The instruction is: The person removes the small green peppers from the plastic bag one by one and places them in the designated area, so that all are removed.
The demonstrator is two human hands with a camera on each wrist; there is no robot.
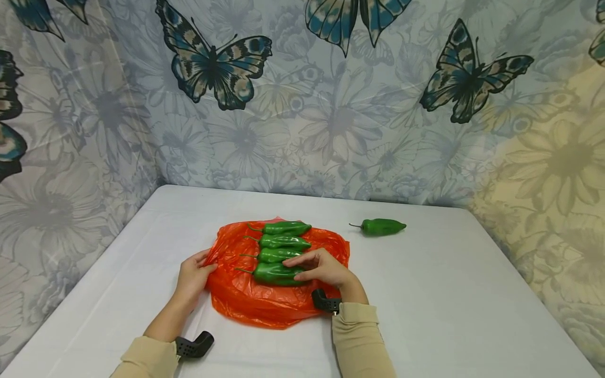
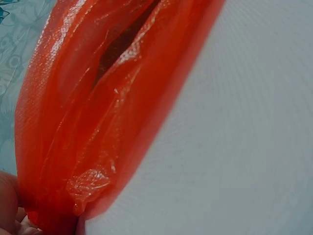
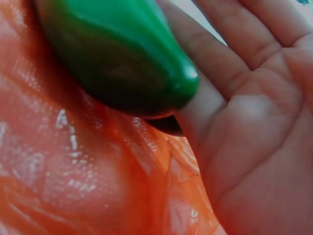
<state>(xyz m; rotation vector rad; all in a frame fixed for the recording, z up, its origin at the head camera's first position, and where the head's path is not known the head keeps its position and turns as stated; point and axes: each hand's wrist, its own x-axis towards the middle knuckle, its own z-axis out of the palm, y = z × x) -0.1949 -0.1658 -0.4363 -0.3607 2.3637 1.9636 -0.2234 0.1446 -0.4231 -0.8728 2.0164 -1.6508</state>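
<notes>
In the head view, an orange-red plastic bag lies flattened, with several long green peppers in a row on top, stems to the left. My left hand pinches the bag's left edge between thumb and fingers; the left wrist view shows the gathered plastic at the fingers. My right hand holds the nearest green pepper near its tip, with thumb and fingers on either side. In the right wrist view the pepper's rounded tip lies against the fingers, over the bag.
One more green pepper lies apart on the white table, right of the bag and towards the back. Behind the table hangs a cloth printed with butterflies and flowers. Black wrist devices sit on both wrists.
</notes>
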